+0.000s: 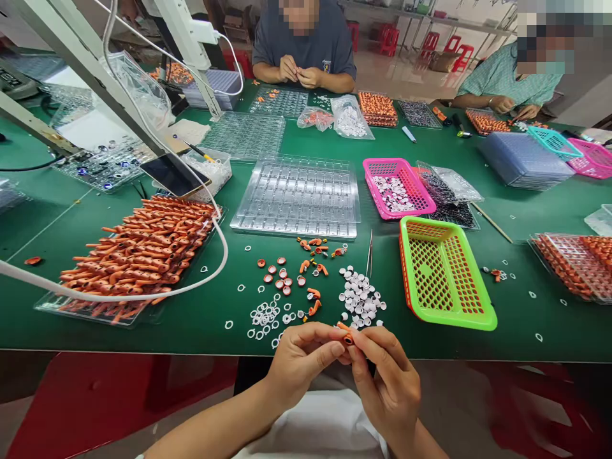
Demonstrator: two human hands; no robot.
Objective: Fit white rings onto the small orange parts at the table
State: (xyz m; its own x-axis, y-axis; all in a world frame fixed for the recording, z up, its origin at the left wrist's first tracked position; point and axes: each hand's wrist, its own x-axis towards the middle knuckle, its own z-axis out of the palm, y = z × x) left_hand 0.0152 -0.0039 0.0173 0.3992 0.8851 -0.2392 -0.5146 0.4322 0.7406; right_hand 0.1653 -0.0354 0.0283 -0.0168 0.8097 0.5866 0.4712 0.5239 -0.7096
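Just in front of the table's near edge, my left hand and my right hand meet around a small orange plastic part. Both hands pinch it, and a dark round opening shows at its end. Beyond the fingers lie a pile of white round caps, a cluster of thin white rings and several orange caps with white insides. A few curved orange pieces are scattered behind my left hand. Metal tweezers lie behind the white caps.
Stacked orange parts fill a clear tray at left, crossed by a white cable. Clear trays lie mid-table. Right of them are a pink basket and a green basket. Two people work across the table.
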